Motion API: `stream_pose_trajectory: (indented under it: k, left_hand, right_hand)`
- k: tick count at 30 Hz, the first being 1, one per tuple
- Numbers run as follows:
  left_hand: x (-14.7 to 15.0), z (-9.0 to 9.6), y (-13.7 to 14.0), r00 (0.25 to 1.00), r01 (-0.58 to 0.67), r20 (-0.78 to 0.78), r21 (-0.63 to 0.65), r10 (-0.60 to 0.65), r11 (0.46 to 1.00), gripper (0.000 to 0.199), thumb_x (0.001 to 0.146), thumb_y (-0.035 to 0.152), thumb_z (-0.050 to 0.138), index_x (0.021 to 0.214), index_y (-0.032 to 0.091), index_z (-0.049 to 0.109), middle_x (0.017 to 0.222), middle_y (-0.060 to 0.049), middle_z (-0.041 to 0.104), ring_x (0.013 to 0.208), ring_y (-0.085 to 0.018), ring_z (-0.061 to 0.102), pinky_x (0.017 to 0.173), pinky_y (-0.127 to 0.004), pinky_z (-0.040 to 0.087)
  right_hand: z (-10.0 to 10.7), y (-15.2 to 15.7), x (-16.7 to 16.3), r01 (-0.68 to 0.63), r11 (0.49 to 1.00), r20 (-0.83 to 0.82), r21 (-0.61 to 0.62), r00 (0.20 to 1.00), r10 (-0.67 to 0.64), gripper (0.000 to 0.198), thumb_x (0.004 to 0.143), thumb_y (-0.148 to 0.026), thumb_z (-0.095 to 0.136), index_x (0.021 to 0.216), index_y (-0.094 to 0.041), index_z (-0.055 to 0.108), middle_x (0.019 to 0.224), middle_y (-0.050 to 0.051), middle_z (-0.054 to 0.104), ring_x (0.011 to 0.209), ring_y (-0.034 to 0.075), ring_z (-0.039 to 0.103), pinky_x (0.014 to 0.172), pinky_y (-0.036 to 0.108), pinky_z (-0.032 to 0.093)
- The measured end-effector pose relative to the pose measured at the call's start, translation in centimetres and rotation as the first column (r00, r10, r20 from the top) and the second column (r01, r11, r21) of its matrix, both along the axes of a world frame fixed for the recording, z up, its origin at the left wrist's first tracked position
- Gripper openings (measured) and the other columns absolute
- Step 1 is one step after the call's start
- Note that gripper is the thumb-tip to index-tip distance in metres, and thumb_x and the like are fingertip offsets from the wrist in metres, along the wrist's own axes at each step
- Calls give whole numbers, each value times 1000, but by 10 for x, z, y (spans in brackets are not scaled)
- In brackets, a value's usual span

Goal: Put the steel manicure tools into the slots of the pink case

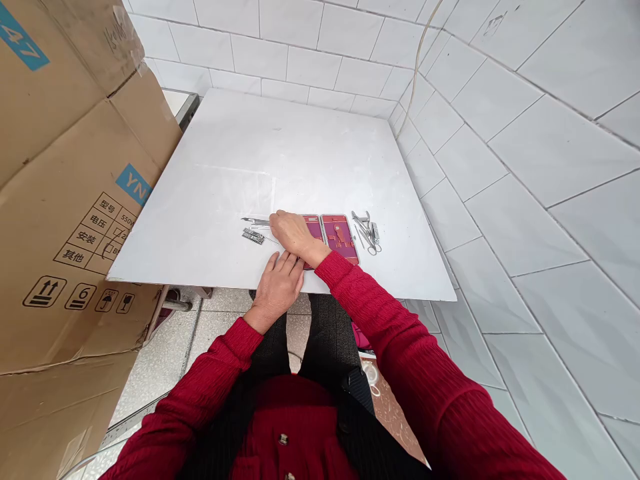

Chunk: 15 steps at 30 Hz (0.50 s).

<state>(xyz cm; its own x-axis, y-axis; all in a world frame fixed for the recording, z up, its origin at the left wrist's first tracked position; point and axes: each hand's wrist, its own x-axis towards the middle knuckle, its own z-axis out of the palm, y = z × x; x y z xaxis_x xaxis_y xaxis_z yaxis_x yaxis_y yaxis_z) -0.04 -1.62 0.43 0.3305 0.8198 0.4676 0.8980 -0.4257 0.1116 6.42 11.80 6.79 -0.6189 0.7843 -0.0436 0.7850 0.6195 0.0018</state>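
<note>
A small manicure case (353, 257) with red lining and straps lies unfolded near the table's front edge. My right hand (293, 233) crosses over its left half. Those fingers are curled downward beside thin metal tools (256, 222), and whatever is in them is hidden. Below it, my left hand (279, 283) rests at the table edge by the case's near left corner, fingers stretched and thumb apart. A nail clipper (253, 235) with a patterned lever lies left of the hands. Right of the case are small scissors (373, 247) and a cuticle nipper (361, 219), among other metal tools.
The white table (320, 147) meets tiled walls (310, 40) at the back and right. Large cardboard boxes (65, 193) stand close along its left side. A pale cable (414, 80) runs down the wall corner. My legs (327, 327) are under the front edge.
</note>
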Motion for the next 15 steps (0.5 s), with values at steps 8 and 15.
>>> stream_pose_trajectory:
  k: [8, 15]
  left_hand:
    - [0, -1, 0, 1000, 5, 26, -12, -5, 1000, 37, 101, 20, 48, 134, 14, 66, 138, -17, 67, 133, -30, 60, 116, -51, 44]
    - [0, -1, 0, 1000, 6, -1, 4, -6, 1000, 37, 102, 20, 47, 133, 13, 66, 139, -16, 67, 134, -30, 59, 116, -50, 43]
  right_hand:
    - [6, 0, 4, -8, 1000, -2, 0, 1000, 8, 34, 108, -20, 34, 117, -14, 66, 120, 16, 69, 102, 25, 70, 82, 31, 51]
    - [0, 5, 3, 24, 1000, -37, 18, 999, -23, 34, 107, -22, 36, 112, -18, 69, 117, 13, 70, 94, 23, 69, 77, 31, 49]
